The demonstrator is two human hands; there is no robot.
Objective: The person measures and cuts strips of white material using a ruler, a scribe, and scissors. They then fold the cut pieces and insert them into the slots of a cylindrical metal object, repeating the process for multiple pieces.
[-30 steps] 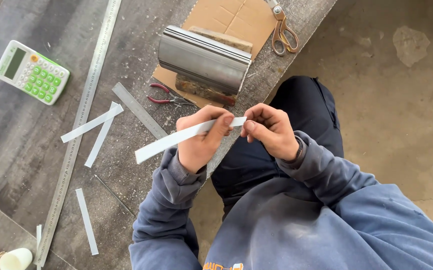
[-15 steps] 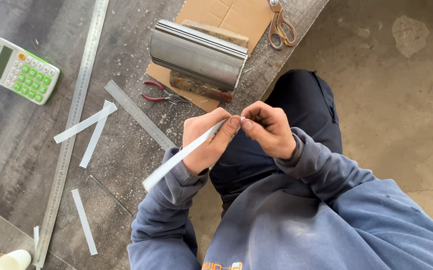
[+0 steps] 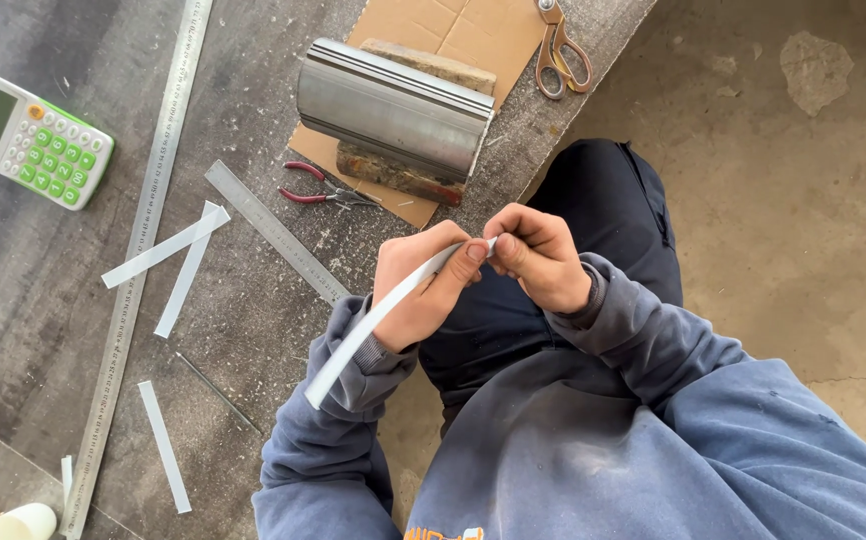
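— Below the steel cylinder (image 3: 393,108), off the table (image 3: 43,300) edge, I note both hands over the lap. Left hand (image 3: 418,285) is closed round a white strip (image 3: 373,320); its thumb presses the strip's upper end. Right hand (image 3: 538,255) pinches that same end, fingers (image 3: 508,250) shut tight on it.

— Where does the strip run?

— From the pinch it slants down past the left sleeve, away from the cylinder, clear of the table.

— Step in hand?

— My judgement: working the strip's end, bending or creasing it. The next move calls for a firm left grip while the right turns the tip.

— Anything else?

— Red-handled pliers (image 3: 323,192) lie just below the cylinder, a short ruler (image 3: 273,230) beside them, scissors (image 3: 561,52) to its right.
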